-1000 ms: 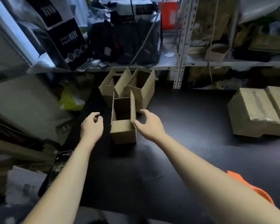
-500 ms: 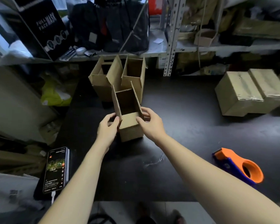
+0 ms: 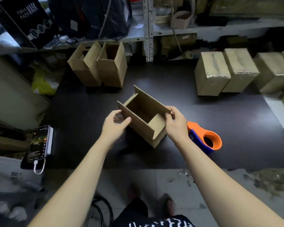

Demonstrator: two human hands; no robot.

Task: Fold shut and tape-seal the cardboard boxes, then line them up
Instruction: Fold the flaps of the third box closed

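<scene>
- The far long flap of the open box (image 3: 143, 130) is pinched at its near corner by the right hand (image 3: 176, 126), with the thumb on the inner face
- The end of the near long flap is held between thumb and curled fingers of the left hand (image 3: 116, 126); the fingers are blurred, so the exact contact cannot be told
- The open box is placed in the middle of the dark table (image 3: 203, 112), turned at an angle, with all four flaps standing up; whether it rests on the table or is lifted a little cannot be told
- The step in hand is judged to be the folding shut of this box; nothing is folded or taped on it yet
- For the next move, the two short flaps are probably to be pushed down first, then the long flaps closed over them and kept flat by one hand
- The tape dispenser (image 3: 206, 140), at 4 o'clock just beside the right wrist, would then be needed
- Two more unfolded boxes (image 3: 103, 69) are waiting at 11 o'clock; the sealed boxes (image 3: 211, 74) are lined up at 2 o'clock, where this one is expected to go
- A phone (image 3: 38, 141) is lying at 8 o'clock, at the table edge
- The bottom of the open box is hidden; the dispenser is partly covered by the wrist, and the row of sealed boxes is cut off at the right edge
</scene>
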